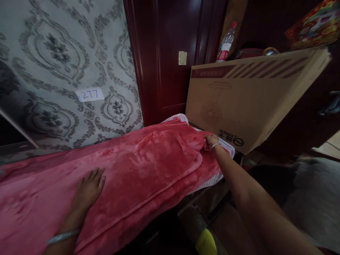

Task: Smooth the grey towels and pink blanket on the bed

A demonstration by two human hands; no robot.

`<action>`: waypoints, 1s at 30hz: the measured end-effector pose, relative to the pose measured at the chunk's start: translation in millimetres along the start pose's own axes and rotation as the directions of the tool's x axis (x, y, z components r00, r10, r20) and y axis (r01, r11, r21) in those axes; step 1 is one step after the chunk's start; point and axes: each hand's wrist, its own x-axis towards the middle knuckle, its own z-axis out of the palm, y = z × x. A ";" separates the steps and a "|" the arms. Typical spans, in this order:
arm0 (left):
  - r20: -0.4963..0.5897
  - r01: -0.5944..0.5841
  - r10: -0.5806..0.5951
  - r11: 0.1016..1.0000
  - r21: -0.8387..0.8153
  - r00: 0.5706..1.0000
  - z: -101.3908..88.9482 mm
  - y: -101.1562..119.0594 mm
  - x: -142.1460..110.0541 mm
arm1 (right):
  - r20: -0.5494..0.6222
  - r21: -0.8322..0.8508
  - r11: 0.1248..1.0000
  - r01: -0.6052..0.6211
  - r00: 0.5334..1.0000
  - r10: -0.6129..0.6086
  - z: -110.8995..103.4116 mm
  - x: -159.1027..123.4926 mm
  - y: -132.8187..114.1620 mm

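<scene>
A soft red blanket [148,166] lies spread over a narrow bed along the wall. My left hand [89,187] rests flat on it, fingers stretched out, with a bangle on the wrist. My right hand [211,140] reaches far right and pinches the blanket's far corner, next to a striped sheet [212,180] that shows under the blanket's edge. A thin bracelet sits on that wrist.
A large cardboard box [252,95] stands at the bed's far end, touching the blanket. Behind it are a dark red wooden door [170,53] and a water bottle [225,44]. Patterned wallpaper carries a label reading 277 [89,94]. A yellow-green object [205,242] lies on the floor.
</scene>
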 end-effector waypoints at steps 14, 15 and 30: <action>-0.024 0.075 -0.082 0.973 -0.219 0.996 -18.3 1.0 -7.7 | 0.703 0.497 0.330 0.803 -0.150 -0.695 124.8 -227.7 -111.2; -0.020 0.069 -0.075 0.974 -0.216 0.997 -16.7 0.6 -8.2 | 0.701 0.481 0.372 0.794 -0.093 -0.707 125.0 -230.0 -100.7; -0.064 0.049 -0.072 0.951 -0.304 0.995 -4.8 4.0 -15.7 | 0.818 0.219 0.641 0.736 0.219 -0.531 118.5 -235.4 35.9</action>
